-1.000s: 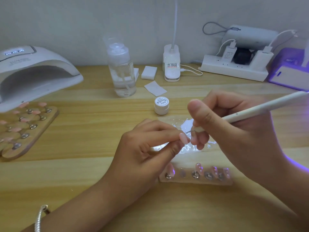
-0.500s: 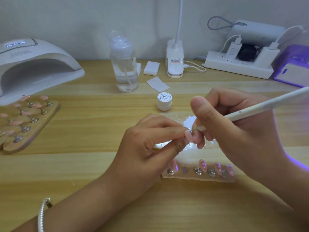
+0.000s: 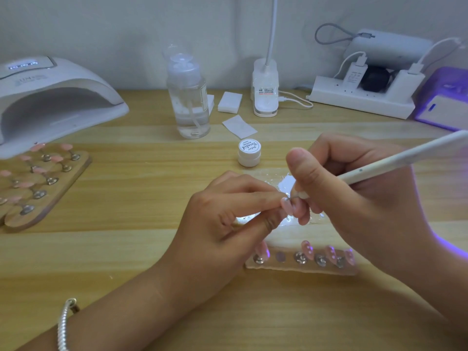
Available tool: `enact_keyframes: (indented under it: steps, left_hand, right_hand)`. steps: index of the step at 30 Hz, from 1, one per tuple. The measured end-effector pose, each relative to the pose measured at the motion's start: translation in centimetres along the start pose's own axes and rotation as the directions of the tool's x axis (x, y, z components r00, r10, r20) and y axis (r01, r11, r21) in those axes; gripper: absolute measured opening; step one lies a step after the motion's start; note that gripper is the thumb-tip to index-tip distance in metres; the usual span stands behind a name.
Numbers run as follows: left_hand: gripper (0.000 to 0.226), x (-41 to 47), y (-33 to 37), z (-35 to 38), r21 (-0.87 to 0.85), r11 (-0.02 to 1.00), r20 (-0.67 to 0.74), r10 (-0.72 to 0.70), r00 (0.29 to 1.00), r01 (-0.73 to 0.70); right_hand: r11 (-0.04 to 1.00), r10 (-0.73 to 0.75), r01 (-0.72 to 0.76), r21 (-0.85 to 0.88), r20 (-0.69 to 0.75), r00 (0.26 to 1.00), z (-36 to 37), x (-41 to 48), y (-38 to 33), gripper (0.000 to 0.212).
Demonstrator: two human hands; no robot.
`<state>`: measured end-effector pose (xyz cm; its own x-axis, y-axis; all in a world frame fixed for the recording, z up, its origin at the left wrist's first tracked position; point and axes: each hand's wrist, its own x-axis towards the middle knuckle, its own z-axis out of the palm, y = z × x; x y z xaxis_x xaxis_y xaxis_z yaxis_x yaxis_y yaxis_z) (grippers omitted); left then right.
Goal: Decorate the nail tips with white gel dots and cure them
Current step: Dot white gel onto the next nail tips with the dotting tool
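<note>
Right now the left hand [image 3: 228, 219] is pinching one pink nail tip [image 3: 287, 206] between thumb and forefinger, its grip closed tight. It is holding the nail tip above the counter [image 3: 126, 249], just in front of the puddle of white gel [image 3: 287, 180]. The right hand [image 3: 354, 198] is holding a white pen [image 3: 392, 162] in a writing grip, fingers curled round the barrel.

The pen is slanting from upper right down to lower left, its thin metal point reaching leftward to the far end of the nail tip. The nail tip's long axis is running toward the person. So the next dot, I judge, is calling for a small shift of the point along that axis, with the right hand doing the moving.

Whether the point is touching the nail is too fine to tell. The left fingers are hiding whatever is supporting the nail tip, and the pen's back end is running off the right edge. The hands are also covering part of the strip [image 3: 283, 268] of dotted nail tips.
</note>
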<state>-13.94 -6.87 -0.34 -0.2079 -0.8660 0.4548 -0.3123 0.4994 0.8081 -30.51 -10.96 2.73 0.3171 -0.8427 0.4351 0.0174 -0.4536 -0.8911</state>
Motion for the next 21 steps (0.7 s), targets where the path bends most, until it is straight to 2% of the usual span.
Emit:
enact_keyframes:
  steps: [4, 11, 15, 21]
  left_hand:
    - [0.014, 0.1, 0.0, -0.1, 0.072, 0.997, -0.010, 0.021, 1.000, -0.020]
    - [0.014, 0.0, 0.0, -0.1, 0.078, 0.997, -0.012, 0.029, 0.999, -0.028]
    - [0.013, 0.0, 0.0, 0.1, -0.004, 1.000, -0.037, -0.003, 0.999, 0.003]
    - [0.013, 0.0, -0.1, 0.3, -0.025, 0.999, -0.071, -0.025, 0.997, 0.024]
  right_hand:
    - [1.000, 0.002, -0.002, -0.002, -0.002, 1.000, 0.0, 0.0, 0.0, 0.034]
    - [1.000, 0.013, -0.013, 0.027, 0.001, 1.000, -0.1, 0.0, 0.1, 0.035]
    - [0.998, 0.004, -0.002, 0.068, -0.023, 1.000, -0.4, 0.5, -0.1, 0.040]
    - [0.998, -0.036, 0.043, 0.041, -0.151, 0.988, -1.8, 1.9, -0.6, 0.039]
